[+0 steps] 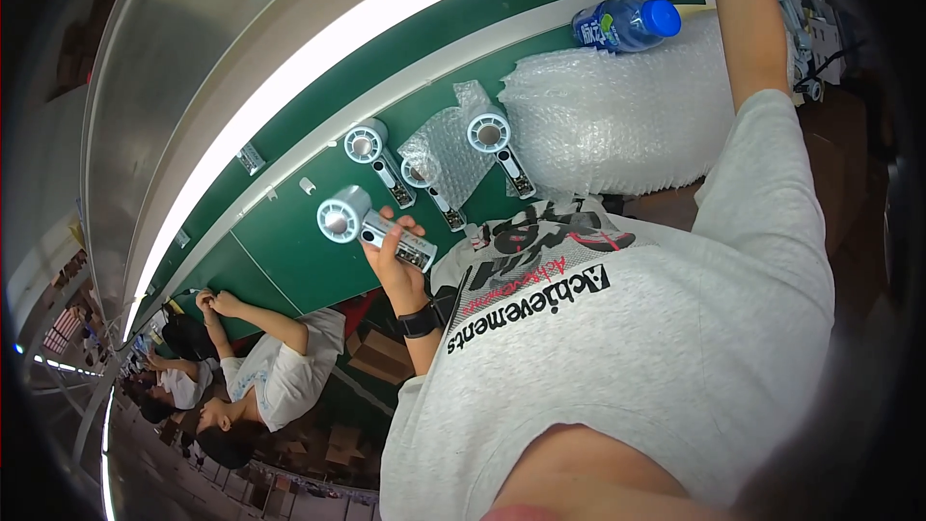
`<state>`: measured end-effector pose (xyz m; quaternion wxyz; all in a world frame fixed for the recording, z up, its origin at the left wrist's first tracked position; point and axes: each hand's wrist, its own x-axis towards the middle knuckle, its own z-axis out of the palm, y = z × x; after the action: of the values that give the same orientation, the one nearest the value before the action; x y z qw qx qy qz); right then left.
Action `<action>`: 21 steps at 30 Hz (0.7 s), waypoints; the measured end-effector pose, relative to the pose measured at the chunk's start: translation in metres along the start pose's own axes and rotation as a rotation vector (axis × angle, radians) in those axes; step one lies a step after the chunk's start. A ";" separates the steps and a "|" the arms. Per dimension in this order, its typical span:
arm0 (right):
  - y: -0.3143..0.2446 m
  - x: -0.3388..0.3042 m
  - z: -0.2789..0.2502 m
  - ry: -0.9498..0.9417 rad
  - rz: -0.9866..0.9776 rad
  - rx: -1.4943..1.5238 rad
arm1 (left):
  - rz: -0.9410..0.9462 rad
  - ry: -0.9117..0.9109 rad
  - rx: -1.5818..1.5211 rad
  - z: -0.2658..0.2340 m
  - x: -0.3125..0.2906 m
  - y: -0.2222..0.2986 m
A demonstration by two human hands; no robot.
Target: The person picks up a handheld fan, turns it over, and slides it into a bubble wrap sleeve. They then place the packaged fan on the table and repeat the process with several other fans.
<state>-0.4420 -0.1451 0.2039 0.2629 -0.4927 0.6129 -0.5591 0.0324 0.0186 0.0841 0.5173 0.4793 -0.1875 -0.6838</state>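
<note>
1. L hand (394,268): I see it closed round the handle of a pale blue handheld fan (370,225), thumb across the handle, fingers curled along its far side. Black wristband (421,321) on that wrist.
2. R hand: out of my view past the far edge, so can't tell if it's open or has hold of anything. Only the R forearm (752,29) shows, reaching far right.
3. Held fan: in L hand, near left of the other fans; its round head sticks out left of the fingers, handle end slants right twd the shirt (617,328).
4. Green table (318,260), beyond L hand: left fan (365,144), middle fan (446,210) partly under a bubble-wrap piece (446,140), right fan (489,133) at that piece's right edge.
5. Farther right: bubble-wrap stack (617,116) w/ blue-capped bottle (627,23) at its far edge.
</note>
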 end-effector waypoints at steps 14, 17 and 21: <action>-0.037 -0.232 0.160 -0.323 0.287 0.530 | -0.232 -0.757 0.232 0.097 -0.003 -0.004; -0.007 -0.229 0.162 -0.314 0.282 0.922 | -0.266 -0.698 0.237 0.106 -0.012 -0.002; -0.001 -0.241 0.166 -0.221 0.343 1.017 | -0.128 -0.524 0.451 0.108 -0.021 -0.010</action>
<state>-0.2066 0.0003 0.1106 0.6180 -0.2523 0.3055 -0.6791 -0.0643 0.0155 0.1376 0.2888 0.4004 -0.4298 -0.7560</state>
